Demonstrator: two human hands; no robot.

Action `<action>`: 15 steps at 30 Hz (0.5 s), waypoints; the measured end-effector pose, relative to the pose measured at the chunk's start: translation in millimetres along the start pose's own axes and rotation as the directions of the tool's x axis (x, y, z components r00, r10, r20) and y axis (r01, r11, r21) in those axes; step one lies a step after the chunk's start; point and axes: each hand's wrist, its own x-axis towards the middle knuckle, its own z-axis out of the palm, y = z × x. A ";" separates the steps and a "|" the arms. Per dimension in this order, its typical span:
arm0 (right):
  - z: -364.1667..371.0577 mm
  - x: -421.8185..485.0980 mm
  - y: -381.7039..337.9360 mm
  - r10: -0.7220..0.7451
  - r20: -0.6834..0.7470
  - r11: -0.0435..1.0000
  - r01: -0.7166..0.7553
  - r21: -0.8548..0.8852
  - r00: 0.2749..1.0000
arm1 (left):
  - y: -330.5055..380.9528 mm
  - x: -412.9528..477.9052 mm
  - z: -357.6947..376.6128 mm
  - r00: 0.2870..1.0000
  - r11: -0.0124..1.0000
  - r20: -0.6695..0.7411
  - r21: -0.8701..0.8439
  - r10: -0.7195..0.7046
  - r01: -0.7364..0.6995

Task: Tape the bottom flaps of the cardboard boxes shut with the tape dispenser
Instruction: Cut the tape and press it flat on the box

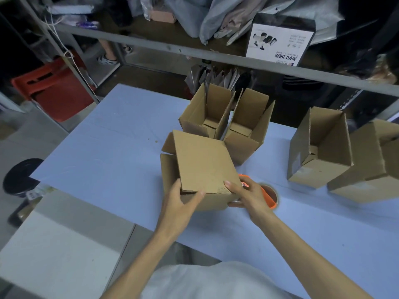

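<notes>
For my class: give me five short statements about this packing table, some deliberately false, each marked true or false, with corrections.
1. The right hand holds an orange tape dispenser. True.
2. The left hand lies flat on the table, away from any box. False: it grips the near edge of the held box.
3. Two open boxes stand side by side behind the held box. True.
4. The red stool stands on the table. False: it is on the floor, left of the table.
5. More boxes stand at the table's right. True.
</notes>
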 end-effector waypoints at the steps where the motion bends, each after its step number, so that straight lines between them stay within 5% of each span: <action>1: 2.2 -0.5 -0.1 -0.005 -0.014 1.000 0.004 -0.021 1.000 | -3.7 -0.5 0.1 1.000 1.000 -0.022 0.012 -0.008 0.008; 10: 3.6 10.2 13.1 -0.146 -0.041 0.967 0.134 -0.218 0.988 | -32.0 1.1 -5.5 0.974 0.946 0.018 -0.234 -0.225 0.223; 15: 0.3 19.7 26.7 -0.219 0.034 0.940 0.220 -0.260 0.975 | -50.4 1.3 -9.4 0.890 0.893 0.133 -0.054 -0.437 0.447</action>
